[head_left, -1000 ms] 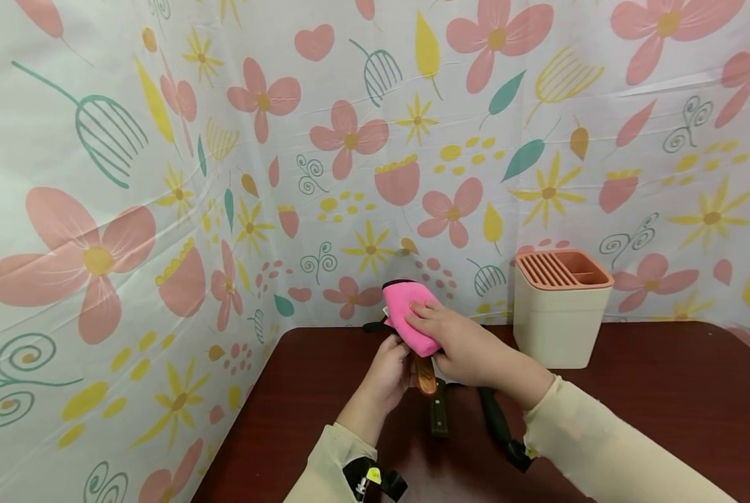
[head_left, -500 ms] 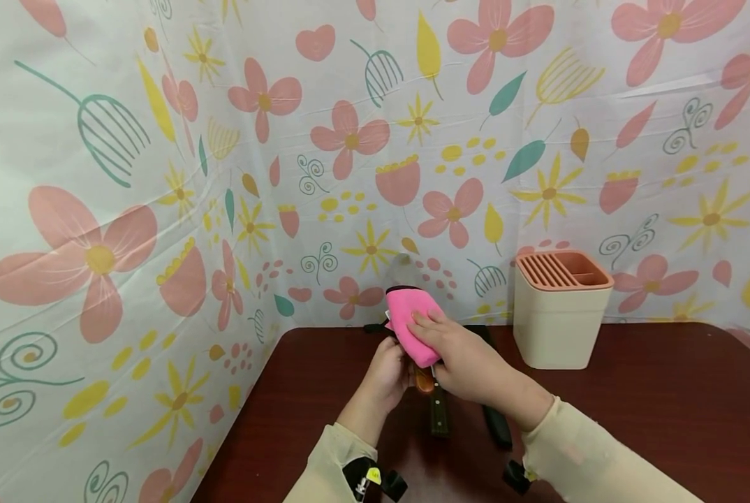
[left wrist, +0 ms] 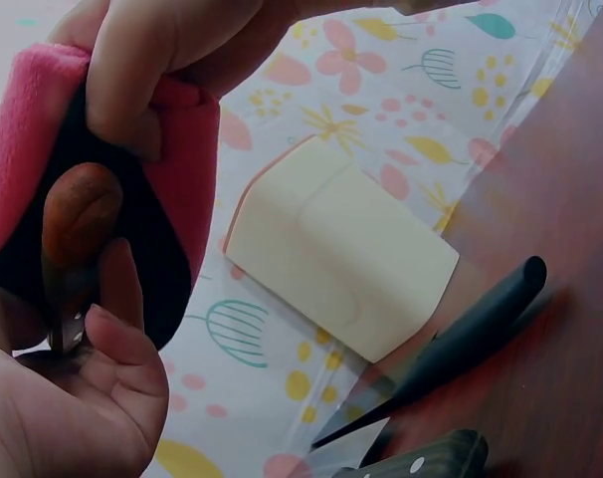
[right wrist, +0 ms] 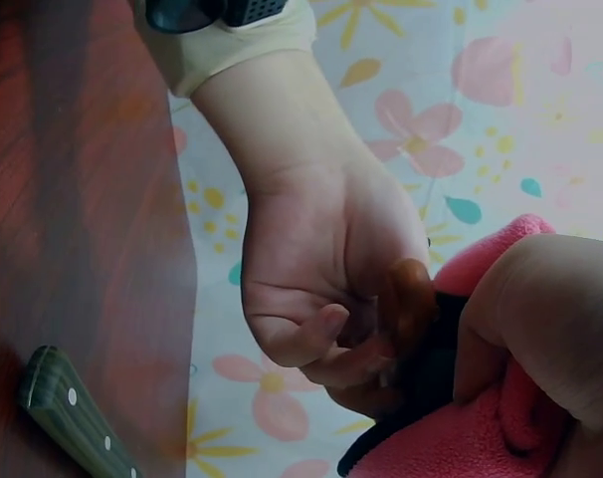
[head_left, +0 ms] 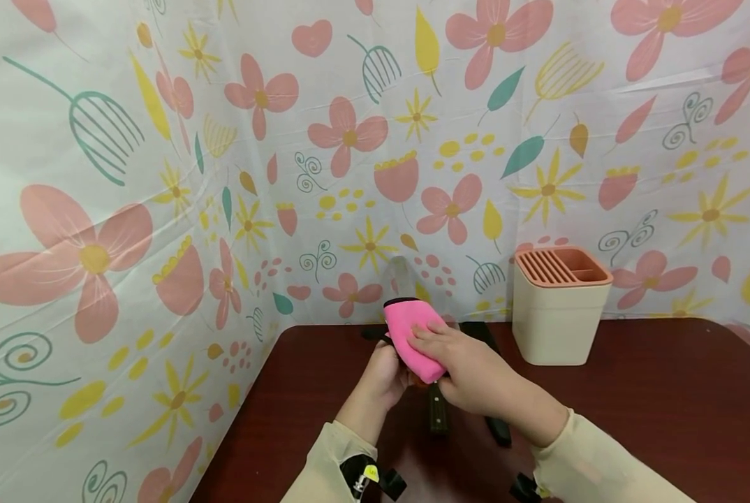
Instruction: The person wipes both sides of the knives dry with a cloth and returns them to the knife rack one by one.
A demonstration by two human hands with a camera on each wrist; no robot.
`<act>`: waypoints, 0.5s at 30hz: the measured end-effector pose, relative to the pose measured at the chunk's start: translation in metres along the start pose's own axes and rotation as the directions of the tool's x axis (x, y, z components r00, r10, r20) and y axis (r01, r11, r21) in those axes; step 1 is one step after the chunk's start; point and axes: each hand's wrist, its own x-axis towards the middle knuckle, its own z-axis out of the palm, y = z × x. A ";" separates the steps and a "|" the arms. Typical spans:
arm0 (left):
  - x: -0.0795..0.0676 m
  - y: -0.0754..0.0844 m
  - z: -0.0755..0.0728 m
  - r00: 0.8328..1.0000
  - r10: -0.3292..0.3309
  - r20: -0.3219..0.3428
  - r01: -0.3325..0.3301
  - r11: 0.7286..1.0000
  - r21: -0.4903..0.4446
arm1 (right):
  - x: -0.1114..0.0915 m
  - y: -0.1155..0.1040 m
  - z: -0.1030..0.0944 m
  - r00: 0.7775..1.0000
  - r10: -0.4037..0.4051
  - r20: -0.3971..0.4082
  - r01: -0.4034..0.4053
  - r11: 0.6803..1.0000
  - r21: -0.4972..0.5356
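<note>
My left hand [head_left: 384, 377] grips a knife by the lower part near its brown wooden handle [left wrist: 81, 209]; the broad, greyish blade [head_left: 401, 276] points up in the head view. My right hand [head_left: 475, 367] holds a pink cloth [head_left: 415, 339] with a dark lining, folded round the knife. In the left wrist view the handle's butt shows against the dark lining, with the right thumb [left wrist: 122, 90] pressing the cloth above it. The cloth hides most of the knife in the head view. Left fingers [right wrist: 311, 344] curl beside the handle in the right wrist view.
On the dark red table [head_left: 325, 419] lie a knife with a riveted green-black handle [head_left: 438, 416] and a black-handled tool [head_left: 497, 427]. Dark items [head_left: 373, 332] lie at the back edge. A cream knife block [head_left: 560, 325] with an orange slotted top stands behind right.
The right hand and pink cloth have slid down along the knife toward the handle's butt, baring more blade above and covering most of the handle. The left hand stays nearly in place.
</note>
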 end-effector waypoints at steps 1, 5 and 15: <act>0.000 0.000 0.000 1.000 0.001 -0.001 -0.001 1.000 0.003 | -0.001 -0.001 -0.001 1.000 -0.008 -0.005 0.008 1.000 -0.004; -0.002 -0.001 0.001 1.000 0.007 -0.001 -0.007 1.000 0.014 | -0.006 -0.003 -0.004 0.999 -0.034 -0.026 0.034 0.999 -0.016; -0.004 -0.004 0.001 1.000 0.023 0.007 -0.022 0.998 -0.063 | -0.015 -0.009 -0.009 0.999 -0.053 -0.007 0.053 0.998 -0.029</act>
